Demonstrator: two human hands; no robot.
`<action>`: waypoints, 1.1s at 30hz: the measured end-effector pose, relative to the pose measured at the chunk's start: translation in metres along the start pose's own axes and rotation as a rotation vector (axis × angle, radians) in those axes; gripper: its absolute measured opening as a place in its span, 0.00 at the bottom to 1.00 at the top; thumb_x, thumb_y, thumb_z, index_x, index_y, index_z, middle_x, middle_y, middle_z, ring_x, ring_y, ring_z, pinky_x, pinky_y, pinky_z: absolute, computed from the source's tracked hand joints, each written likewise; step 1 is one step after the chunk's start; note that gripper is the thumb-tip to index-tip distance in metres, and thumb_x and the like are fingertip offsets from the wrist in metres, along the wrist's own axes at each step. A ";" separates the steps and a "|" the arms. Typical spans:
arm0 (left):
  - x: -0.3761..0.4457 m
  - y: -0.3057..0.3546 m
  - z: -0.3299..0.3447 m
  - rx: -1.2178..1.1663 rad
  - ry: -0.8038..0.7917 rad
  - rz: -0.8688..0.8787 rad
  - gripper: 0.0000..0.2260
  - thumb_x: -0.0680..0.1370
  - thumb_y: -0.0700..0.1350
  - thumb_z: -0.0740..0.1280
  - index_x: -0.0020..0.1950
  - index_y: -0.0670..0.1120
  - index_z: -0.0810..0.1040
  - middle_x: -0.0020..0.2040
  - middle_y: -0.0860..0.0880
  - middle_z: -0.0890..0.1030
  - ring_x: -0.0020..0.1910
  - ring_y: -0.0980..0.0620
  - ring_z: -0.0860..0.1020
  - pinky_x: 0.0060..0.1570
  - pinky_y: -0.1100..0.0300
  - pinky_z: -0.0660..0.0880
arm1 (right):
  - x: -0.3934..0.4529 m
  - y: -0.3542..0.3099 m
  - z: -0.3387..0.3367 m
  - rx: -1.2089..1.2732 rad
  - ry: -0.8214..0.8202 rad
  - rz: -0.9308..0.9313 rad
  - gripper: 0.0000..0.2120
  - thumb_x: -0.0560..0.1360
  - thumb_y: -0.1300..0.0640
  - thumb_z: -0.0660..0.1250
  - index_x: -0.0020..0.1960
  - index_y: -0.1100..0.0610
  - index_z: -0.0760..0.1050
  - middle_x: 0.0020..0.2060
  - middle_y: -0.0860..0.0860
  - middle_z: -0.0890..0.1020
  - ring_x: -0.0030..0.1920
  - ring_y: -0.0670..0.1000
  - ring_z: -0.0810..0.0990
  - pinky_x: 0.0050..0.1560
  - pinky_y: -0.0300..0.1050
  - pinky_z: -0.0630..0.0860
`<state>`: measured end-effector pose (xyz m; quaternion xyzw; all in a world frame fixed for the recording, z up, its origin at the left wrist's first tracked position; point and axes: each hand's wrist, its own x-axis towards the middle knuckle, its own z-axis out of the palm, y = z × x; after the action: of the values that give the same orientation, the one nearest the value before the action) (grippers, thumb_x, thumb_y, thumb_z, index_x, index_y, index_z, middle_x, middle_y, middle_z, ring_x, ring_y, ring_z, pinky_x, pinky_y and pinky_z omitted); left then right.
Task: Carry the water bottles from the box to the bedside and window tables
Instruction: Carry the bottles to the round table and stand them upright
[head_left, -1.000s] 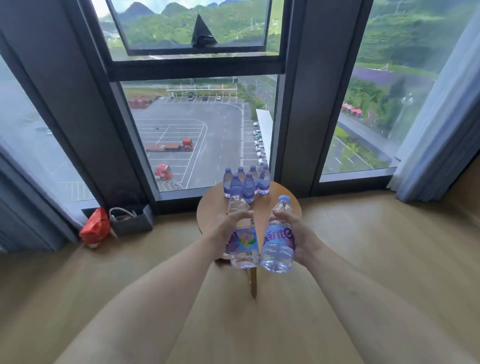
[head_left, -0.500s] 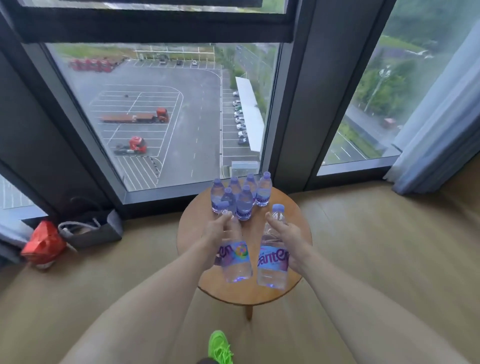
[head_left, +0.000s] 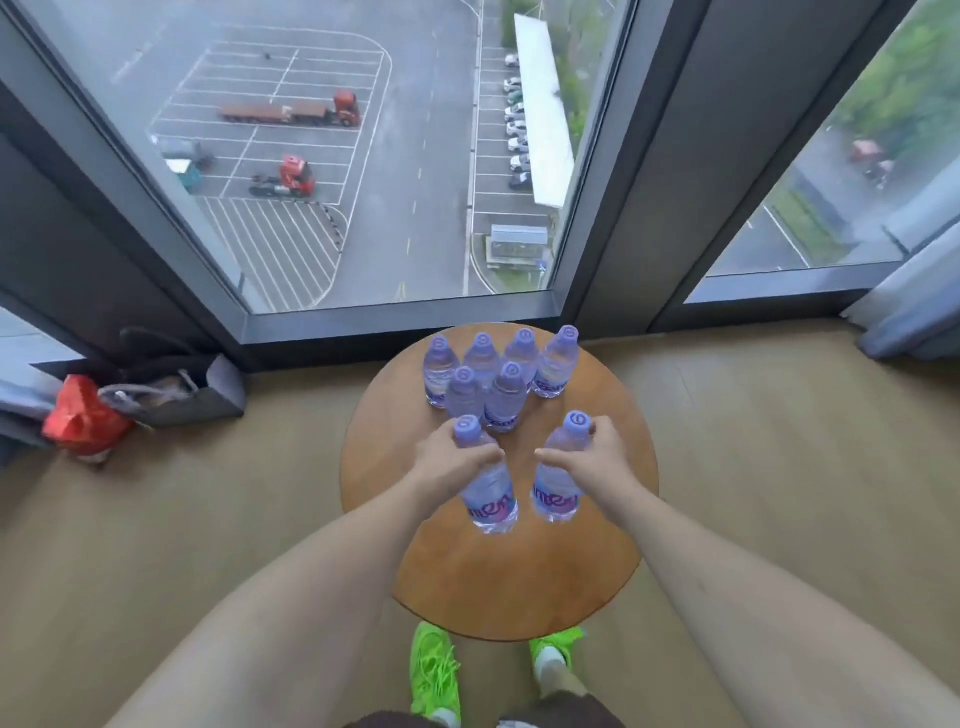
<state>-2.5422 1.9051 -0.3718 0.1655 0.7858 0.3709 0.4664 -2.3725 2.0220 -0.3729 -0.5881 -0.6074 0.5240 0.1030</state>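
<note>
I stand over a round wooden window table. My left hand grips a clear water bottle with a purple cap and label near its shoulder. My right hand grips a second such bottle beside it. Both bottles are upright, low over the tabletop; whether their bases touch it I cannot tell. Several more bottles stand clustered at the table's far edge, just beyond my hands.
Floor-to-ceiling windows with dark frames rise right behind the table. A grey bag and a red bag lie on the wooden floor at the left. A curtain hangs at the right. My green shoes are at the table's near edge.
I have stepped up to the table and my view has tilted down. Both hands brought their bottles lower, over the middle of the tabletop, closer to the standing cluster.
</note>
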 end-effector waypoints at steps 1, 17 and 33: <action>0.007 0.001 0.004 0.039 0.017 -0.007 0.12 0.61 0.56 0.75 0.43 0.58 0.81 0.42 0.58 0.83 0.45 0.56 0.81 0.40 0.61 0.77 | 0.012 0.001 -0.002 -0.057 -0.005 0.001 0.30 0.63 0.54 0.84 0.55 0.59 0.68 0.49 0.51 0.78 0.49 0.54 0.78 0.50 0.49 0.77; 0.077 0.000 0.049 0.258 0.148 -0.088 0.19 0.66 0.55 0.76 0.48 0.51 0.71 0.43 0.52 0.78 0.40 0.52 0.75 0.38 0.57 0.74 | 0.134 -0.010 -0.009 -0.367 -0.076 -0.099 0.26 0.63 0.60 0.83 0.60 0.55 0.82 0.52 0.52 0.85 0.55 0.53 0.82 0.58 0.47 0.77; 0.087 -0.013 0.054 0.215 0.255 -0.090 0.28 0.61 0.65 0.78 0.53 0.53 0.73 0.45 0.57 0.80 0.49 0.52 0.80 0.46 0.56 0.76 | 0.155 -0.021 0.017 -0.342 -0.031 -0.179 0.32 0.66 0.62 0.81 0.68 0.56 0.76 0.62 0.57 0.77 0.64 0.56 0.76 0.61 0.41 0.70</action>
<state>-2.5395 1.9721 -0.4497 0.1309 0.8804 0.2813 0.3586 -2.4430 2.1456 -0.4403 -0.5323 -0.7391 0.4108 0.0383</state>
